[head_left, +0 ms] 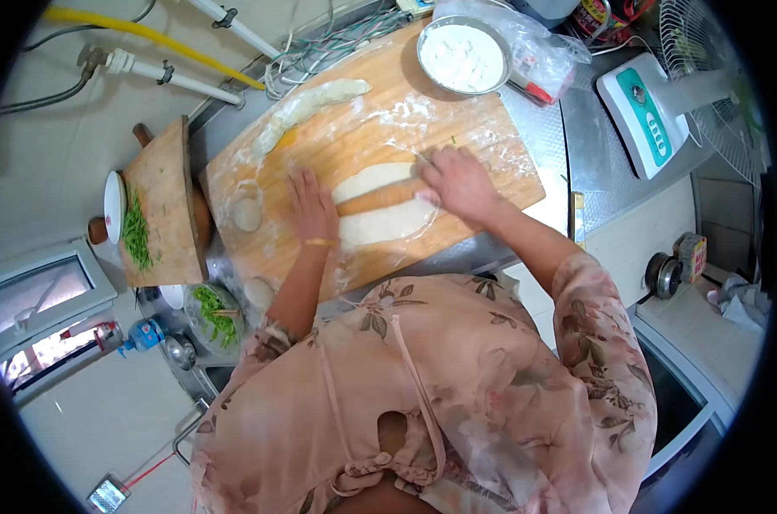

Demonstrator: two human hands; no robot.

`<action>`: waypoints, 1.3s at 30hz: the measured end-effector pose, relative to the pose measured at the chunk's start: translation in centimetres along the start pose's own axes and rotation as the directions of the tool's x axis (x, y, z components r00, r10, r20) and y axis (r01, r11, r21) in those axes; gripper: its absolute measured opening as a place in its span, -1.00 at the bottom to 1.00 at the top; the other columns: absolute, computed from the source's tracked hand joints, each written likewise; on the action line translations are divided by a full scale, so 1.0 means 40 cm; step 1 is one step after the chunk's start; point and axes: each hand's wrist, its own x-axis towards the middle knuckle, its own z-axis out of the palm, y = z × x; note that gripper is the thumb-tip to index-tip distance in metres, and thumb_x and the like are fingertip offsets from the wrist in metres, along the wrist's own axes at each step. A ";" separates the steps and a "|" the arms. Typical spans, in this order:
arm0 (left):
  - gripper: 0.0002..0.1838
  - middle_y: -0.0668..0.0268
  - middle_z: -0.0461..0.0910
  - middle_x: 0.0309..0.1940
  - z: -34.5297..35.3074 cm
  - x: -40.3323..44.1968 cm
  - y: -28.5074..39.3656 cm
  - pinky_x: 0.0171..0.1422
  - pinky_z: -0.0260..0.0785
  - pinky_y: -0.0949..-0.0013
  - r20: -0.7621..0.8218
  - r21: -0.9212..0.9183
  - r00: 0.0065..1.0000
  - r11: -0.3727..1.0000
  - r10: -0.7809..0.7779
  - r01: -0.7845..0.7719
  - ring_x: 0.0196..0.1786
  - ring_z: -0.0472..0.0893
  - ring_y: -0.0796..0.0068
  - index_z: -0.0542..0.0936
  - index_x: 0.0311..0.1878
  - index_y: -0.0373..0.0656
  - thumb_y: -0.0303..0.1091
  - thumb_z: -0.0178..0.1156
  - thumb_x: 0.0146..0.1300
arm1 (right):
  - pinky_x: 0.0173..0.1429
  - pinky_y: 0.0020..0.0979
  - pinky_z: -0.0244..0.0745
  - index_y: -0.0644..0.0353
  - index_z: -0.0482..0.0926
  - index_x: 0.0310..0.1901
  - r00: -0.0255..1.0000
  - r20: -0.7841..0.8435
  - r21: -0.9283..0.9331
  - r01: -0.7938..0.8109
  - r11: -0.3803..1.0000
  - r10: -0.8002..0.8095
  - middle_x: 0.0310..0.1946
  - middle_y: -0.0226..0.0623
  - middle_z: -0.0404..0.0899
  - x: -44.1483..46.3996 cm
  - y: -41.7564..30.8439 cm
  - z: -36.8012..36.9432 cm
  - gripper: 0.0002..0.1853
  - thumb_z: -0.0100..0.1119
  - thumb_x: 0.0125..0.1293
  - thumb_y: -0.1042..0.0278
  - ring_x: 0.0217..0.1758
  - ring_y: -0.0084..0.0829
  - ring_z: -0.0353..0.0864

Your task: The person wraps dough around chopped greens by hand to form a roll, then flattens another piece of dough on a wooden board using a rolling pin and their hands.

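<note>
A wooden rolling pin (pixel 378 199) lies across a flat oval sheet of dough (pixel 375 230) on a floured wooden board (pixel 337 128). My left hand (pixel 312 207) rests at the pin's left end, its fingers stretched out flat. At the other end, my right hand (pixel 459 183) is curled over the pin, slightly blurred. A long strip of dough (pixel 307 110) lies along the board's far side. Two small round dough pieces sit near the left, one dough round (pixel 247 214) above the other dough round (pixel 258 293).
A metal bowl of flour (pixel 464 56) stands on the board's far edge. To the left are a smaller board (pixel 161 206) with chopped greens (pixel 136 233) and a bowl of greens (pixel 217 317). A kitchen scale (pixel 645 111) and a fan (pixel 714 51) stand at right.
</note>
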 end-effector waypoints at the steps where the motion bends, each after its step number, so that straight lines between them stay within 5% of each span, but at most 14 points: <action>1: -0.36 0.13 -0.04 0.57 0.019 0.063 -0.015 0.53 -0.31 -0.34 -0.063 -0.002 0.998 1.000 0.014 -0.014 0.61 -0.14 0.02 0.11 0.52 -0.14 -0.06 -0.16 0.46 | 0.05 -0.18 0.40 0.11 0.54 0.05 0.998 0.014 0.005 -0.054 0.999 0.054 -0.14 -0.24 0.49 0.025 0.018 0.006 -0.61 0.14 0.30 0.06 -0.06 -0.20 0.48; 2: -0.36 0.12 -0.03 0.57 0.033 0.113 -0.024 0.53 -0.30 -0.34 -0.127 -0.004 0.992 1.000 0.027 -0.028 0.60 -0.14 0.00 0.11 0.52 -0.15 -0.07 -0.16 0.47 | 0.07 -0.16 0.38 0.11 0.53 0.08 0.994 -0.005 0.018 -0.109 0.994 0.109 -0.10 -0.22 0.49 0.051 0.030 0.007 -0.58 0.13 0.30 0.03 -0.03 -0.18 0.47; 5: -0.37 0.09 -0.02 0.56 -0.041 0.162 0.087 0.53 -0.30 -0.32 0.008 0.312 0.991 0.942 -0.132 0.123 0.59 -0.13 -0.07 0.14 0.50 -0.17 -0.09 -0.12 0.45 | 0.18 -0.10 0.32 0.11 0.46 0.19 0.980 -0.048 0.052 -0.189 0.981 0.191 0.05 -0.16 0.46 0.071 0.030 0.003 -0.48 0.12 0.30 -0.03 0.09 -0.11 0.43; 7: -0.36 0.09 -0.01 0.56 -0.018 0.088 0.051 0.51 -0.32 -0.38 0.048 0.203 0.998 0.978 0.043 -0.052 0.59 -0.12 -0.07 0.14 0.51 -0.15 -0.10 -0.10 0.45 | 0.30 -0.05 0.24 0.09 0.37 0.31 0.989 -0.063 0.057 -0.130 0.990 0.133 0.19 -0.12 0.41 -0.010 -0.008 -0.006 -0.38 0.14 0.29 -0.05 0.24 -0.06 0.37; 10: -0.36 0.10 0.00 0.56 -0.069 -0.021 0.060 0.48 -0.35 -0.44 0.208 0.150 0.969 0.974 0.135 -0.168 0.59 -0.11 -0.07 0.15 0.51 -0.13 -0.09 -0.08 0.43 | 0.45 -0.02 0.09 0.04 0.22 0.42 0.975 0.220 -0.076 0.013 0.997 0.004 0.36 -0.10 0.27 -0.136 -0.079 -0.052 -0.26 0.15 0.28 -0.08 0.43 -0.08 0.22; 11: -0.36 0.11 0.00 0.55 -0.088 -0.040 0.065 0.47 -0.36 -0.46 0.284 0.153 0.949 0.971 0.135 -0.184 0.59 -0.10 -0.07 0.15 0.50 -0.13 -0.09 -0.07 0.43 | 0.45 -0.02 0.09 0.04 0.21 0.42 0.980 0.201 -0.104 0.008 0.995 0.013 0.35 -0.10 0.28 -0.128 -0.081 -0.054 -0.24 0.17 0.27 -0.09 0.43 -0.10 0.23; 16: -0.35 0.10 0.03 0.54 0.013 0.202 0.050 0.47 -0.41 -0.47 -0.093 0.038 0.988 0.992 0.122 -0.119 0.59 -0.08 -0.03 0.17 0.49 -0.12 -0.07 -0.05 0.42 | 0.43 -0.02 0.13 0.03 0.24 0.41 0.988 0.123 -0.066 -0.086 0.994 0.094 0.33 -0.08 0.31 0.012 0.023 -0.029 -0.24 0.15 0.26 -0.15 0.43 -0.09 0.24; 19: -0.33 0.07 0.03 0.54 -0.009 0.264 0.108 0.45 -0.43 -0.50 -0.092 0.289 0.991 0.955 0.098 -0.067 0.59 -0.07 -0.04 0.17 0.49 -0.12 -0.06 -0.02 0.40 | 0.39 -0.02 0.16 0.05 0.28 0.39 0.993 -0.004 -0.063 -0.115 0.991 0.115 0.31 -0.05 0.33 0.028 0.037 -0.020 -0.26 0.16 0.25 -0.14 0.41 -0.08 0.26; 22: -0.31 0.05 0.04 0.53 0.013 0.180 0.085 0.44 -0.44 -0.52 -0.093 0.169 0.969 0.963 0.229 -0.211 0.58 -0.08 -0.07 0.18 0.49 -0.11 -0.04 0.01 0.37 | 0.39 -0.05 0.17 0.04 0.25 0.41 0.995 0.007 -0.073 -0.099 0.992 0.100 0.32 -0.07 0.32 -0.059 0.004 -0.017 -0.23 0.20 0.23 -0.12 0.37 -0.10 0.29; 25: -0.29 0.04 0.04 0.53 -0.031 0.055 0.086 0.43 -0.45 -0.54 0.163 0.081 0.943 0.948 0.291 -0.307 0.58 -0.09 -0.09 0.18 0.49 -0.09 -0.02 0.04 0.34 | 0.38 -0.06 0.17 0.02 0.22 0.43 0.993 0.117 -0.100 -0.018 0.995 0.030 0.32 -0.09 0.31 -0.177 -0.066 -0.056 -0.20 0.22 0.22 -0.11 0.36 -0.10 0.30; 32: -0.30 0.11 0.05 0.54 0.028 0.289 0.150 0.42 -0.44 -0.54 -0.116 0.304 0.969 0.937 0.218 -0.174 0.59 -0.06 0.00 0.21 0.48 -0.07 0.03 0.04 0.36 | 0.37 -0.01 0.18 0.06 0.29 0.36 0.981 -0.043 -0.051 -0.189 0.981 0.187 0.29 -0.05 0.35 -0.037 0.065 -0.048 -0.30 0.16 0.26 -0.10 0.33 -0.05 0.32; 35: -0.29 0.16 0.06 0.54 0.044 0.271 0.156 0.42 -0.43 -0.55 -0.122 0.268 0.953 0.934 0.278 -0.238 0.59 -0.04 0.04 0.22 0.48 -0.06 0.06 0.03 0.36 | 0.38 -0.03 0.18 0.10 0.29 0.35 0.982 -0.086 -0.078 -0.173 0.982 0.167 0.28 -0.02 0.35 -0.066 0.083 -0.032 -0.31 0.12 0.29 -0.12 0.33 -0.04 0.32; 39: -0.32 0.19 0.11 0.52 0.003 0.141 0.186 0.43 -0.42 -0.55 0.075 0.110 0.904 0.898 0.420 -0.426 0.58 -0.02 0.05 0.27 0.44 -0.07 0.09 0.01 0.36 | 0.37 -0.08 0.20 0.09 0.28 0.36 0.989 0.025 -0.058 -0.142 0.988 0.144 0.30 -0.05 0.33 -0.233 -0.045 -0.050 -0.29 0.17 0.26 -0.09 0.34 -0.08 0.32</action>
